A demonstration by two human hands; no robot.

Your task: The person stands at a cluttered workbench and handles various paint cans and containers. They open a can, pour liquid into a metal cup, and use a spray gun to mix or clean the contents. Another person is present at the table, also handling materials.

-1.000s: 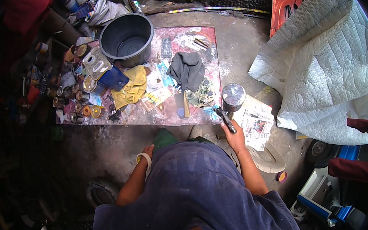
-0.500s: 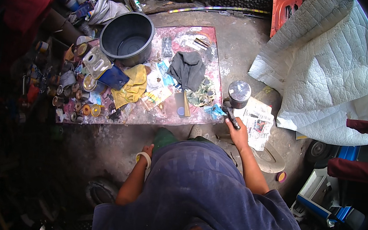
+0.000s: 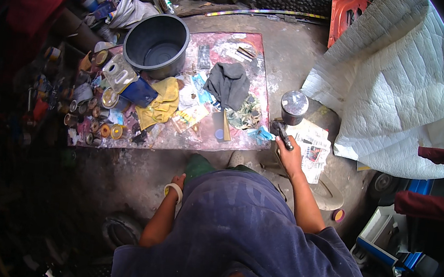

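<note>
My right hand (image 3: 290,157) is closed round the handle of a dark spray gun (image 3: 283,134), right of the table's near corner. The gun's round dark cup (image 3: 294,107), with a paint-spotted lid, stands out over the newspaper sheets (image 3: 315,153). A crumpled light-blue cloth (image 3: 260,135) lies on the table corner near the gun. My left hand (image 3: 179,180) hangs low beside my green-clad leg, its fingers mostly hidden. A pale ring (image 3: 174,192) sits round that wrist.
A paint-stained table (image 3: 178,143) holds a black tub (image 3: 156,45), a yellow cloth (image 3: 161,102), a dark grey cloth (image 3: 227,85) and several small cans. At right hangs a white quilted sheet (image 3: 399,103). A tyre (image 3: 120,230) lies at lower left.
My right hand has moved slightly forward with the spray gun, and its cup now sits a little farther from me. The left hand has stayed beside my leg.
</note>
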